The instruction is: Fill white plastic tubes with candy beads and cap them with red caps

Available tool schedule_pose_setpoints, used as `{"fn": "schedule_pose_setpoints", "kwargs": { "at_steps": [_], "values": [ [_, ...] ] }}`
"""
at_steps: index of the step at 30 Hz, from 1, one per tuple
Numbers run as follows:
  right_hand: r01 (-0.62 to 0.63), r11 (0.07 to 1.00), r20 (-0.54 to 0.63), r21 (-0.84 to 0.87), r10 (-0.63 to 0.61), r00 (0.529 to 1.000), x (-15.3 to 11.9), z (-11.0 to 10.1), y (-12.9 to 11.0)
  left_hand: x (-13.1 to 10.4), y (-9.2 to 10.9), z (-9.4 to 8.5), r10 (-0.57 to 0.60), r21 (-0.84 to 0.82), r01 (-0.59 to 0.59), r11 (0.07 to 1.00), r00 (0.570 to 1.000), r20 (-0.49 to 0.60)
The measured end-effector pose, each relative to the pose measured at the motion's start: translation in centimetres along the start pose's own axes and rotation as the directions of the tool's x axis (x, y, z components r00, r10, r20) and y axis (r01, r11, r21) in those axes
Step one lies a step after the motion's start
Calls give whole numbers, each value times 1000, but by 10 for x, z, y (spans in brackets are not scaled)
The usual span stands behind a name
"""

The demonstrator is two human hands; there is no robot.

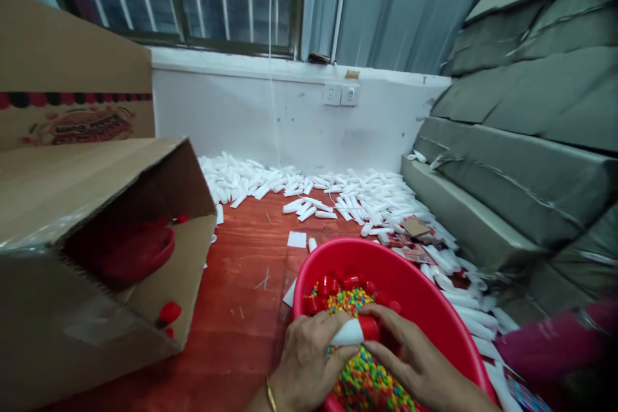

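Both hands meet over a red plastic basin [434, 309] filled with small multicoloured candies [367, 380] and several red caps [338, 286]. My left hand [309, 357] grips a small white tube [348, 333] by its body. My right hand [415, 360] pinches the red cap [371, 327] on the end of that same tube. The tube lies sideways just above the candies.
A large cardboard box [87, 257] lies on its side at left, with red caps inside and at its mouth. Heaps of white tubes [347, 196] cover the red floor along the white wall. Grey wrapped bundles [521, 167] stack up at right.
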State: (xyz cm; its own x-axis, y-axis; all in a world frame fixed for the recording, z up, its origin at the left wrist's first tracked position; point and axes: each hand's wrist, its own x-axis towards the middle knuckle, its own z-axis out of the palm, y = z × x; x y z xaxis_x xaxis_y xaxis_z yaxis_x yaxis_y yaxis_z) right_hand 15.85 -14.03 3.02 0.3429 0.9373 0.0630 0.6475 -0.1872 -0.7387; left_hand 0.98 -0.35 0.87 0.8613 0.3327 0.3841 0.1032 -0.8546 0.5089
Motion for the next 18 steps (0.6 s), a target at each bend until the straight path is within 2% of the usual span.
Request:
{"fn": "schedule_pose_setpoints", "kwargs": {
  "at_steps": [2,5,8,10,12,14,16,17,18],
  "values": [
    [-24,1000,54,5,23,998,4,-1,2,-1,0,2,23,40,-23,999,1000,-19],
    [-192,976,123,103,179,976,10,4,-1,-5,-1,5,107,121,-100,988,993,-48],
    [-341,916,179,210,307,935,15,11,-7,-8,-7,6,215,165,-194,967,969,-120],
    [-370,898,172,238,336,926,17,14,-12,-6,-14,7,274,168,-244,955,944,-184],
    [-323,926,106,194,307,946,17,11,-17,-2,-21,11,288,125,-266,956,933,-215],
    [-205,976,-6,69,206,979,14,-3,-21,0,-27,15,242,26,-242,970,947,-212],
    [-75,986,-157,-150,51,986,9,-30,-18,-4,-34,16,146,-120,-171,978,970,-193],
    [-48,955,-236,-291,-24,971,5,-48,-11,-9,-36,15,63,-187,-101,977,978,-200],
    [-81,903,-307,-421,-58,950,0,-67,0,-14,-39,12,-36,-240,-17,971,977,-213]
  ]
}}
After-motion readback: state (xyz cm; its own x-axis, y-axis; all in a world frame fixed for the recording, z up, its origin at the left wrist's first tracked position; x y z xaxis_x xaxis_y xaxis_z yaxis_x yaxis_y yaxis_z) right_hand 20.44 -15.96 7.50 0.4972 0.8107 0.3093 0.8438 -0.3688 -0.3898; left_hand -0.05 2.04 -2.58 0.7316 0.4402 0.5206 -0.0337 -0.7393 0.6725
